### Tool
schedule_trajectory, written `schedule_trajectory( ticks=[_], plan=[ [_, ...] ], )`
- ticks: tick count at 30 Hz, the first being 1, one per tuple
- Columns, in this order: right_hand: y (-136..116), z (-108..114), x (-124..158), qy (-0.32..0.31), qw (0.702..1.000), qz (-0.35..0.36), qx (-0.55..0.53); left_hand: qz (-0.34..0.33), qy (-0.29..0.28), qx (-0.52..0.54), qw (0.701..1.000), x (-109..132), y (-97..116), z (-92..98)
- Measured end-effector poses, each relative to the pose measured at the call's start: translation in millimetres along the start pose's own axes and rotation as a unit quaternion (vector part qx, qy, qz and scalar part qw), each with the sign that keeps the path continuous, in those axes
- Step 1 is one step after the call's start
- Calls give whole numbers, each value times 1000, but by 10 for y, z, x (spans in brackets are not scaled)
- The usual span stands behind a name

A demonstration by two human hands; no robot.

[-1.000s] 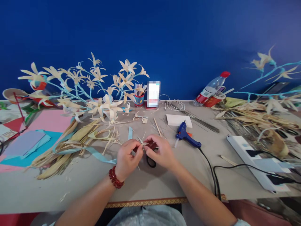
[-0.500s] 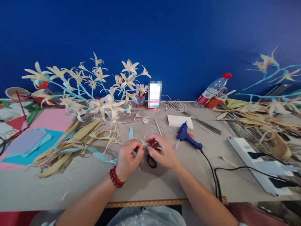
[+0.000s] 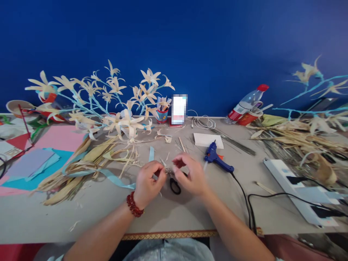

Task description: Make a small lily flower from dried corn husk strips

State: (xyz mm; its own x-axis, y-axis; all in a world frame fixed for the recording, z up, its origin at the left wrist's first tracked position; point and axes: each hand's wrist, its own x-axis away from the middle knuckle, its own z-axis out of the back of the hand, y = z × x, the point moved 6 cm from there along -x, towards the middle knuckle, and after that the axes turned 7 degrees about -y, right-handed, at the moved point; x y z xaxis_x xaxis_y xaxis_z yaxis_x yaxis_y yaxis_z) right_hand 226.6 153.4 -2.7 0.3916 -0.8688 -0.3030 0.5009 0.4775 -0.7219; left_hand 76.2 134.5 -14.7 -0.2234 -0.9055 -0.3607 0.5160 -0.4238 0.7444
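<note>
Near the middle of the table, my left hand, with a red bead bracelet at the wrist, is closed in a pinch. Between its thumb and forefinger is a small greyish-brown bundle, too small to make out clearly. My right hand is just to the right of it, its fingers bent and the thumb apart from them, with nothing visible in them. Below and between both hands lie scissors with black handles, partly hidden by the right hand.
A blue glue gun rests right of my hands, its cord running toward the power strip. Dried husks and light-blue ribbon lie at left. Pale husk flowers stand behind. A capped bottle leans at the back right.
My right hand has drawn slightly to the right, away from the small bundle, and its fingers have parted. The left hand stays in place.
</note>
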Motion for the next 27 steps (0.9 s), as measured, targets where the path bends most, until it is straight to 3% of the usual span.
schedule_trajectory(
  ticks=[2, 6, 13, 18, 20, 24, 27],
  plan=[
    [-67, -93, -1, -21, 999, 5, 27, -7, -7, 6, 1000, 3, 16, -15],
    [-73, -144, -6, -6, 999, 12, 50, -10, -10, 7, 1000, 6, 30, -21],
    [94, 164, 16, 82, 994, -8, 69, 1, 8, -8, 1000, -5, 5, 15],
    [-69, -27, -1, -13, 999, 14, 46, -7, -3, 2, 1000, 2, 21, -2],
    [-94, -89, -8, -22, 998, 11, 64, -6, -1, 5, 1000, 8, 21, -1],
    [-11, -37, -12, 4, 997, 11, 72, -7, -5, 10, 1000, 10, 17, -6],
    [77, 103, 5, 57, 996, -2, 70, -4, 5, 8, 1000, 9, 11, 8]
  ],
)
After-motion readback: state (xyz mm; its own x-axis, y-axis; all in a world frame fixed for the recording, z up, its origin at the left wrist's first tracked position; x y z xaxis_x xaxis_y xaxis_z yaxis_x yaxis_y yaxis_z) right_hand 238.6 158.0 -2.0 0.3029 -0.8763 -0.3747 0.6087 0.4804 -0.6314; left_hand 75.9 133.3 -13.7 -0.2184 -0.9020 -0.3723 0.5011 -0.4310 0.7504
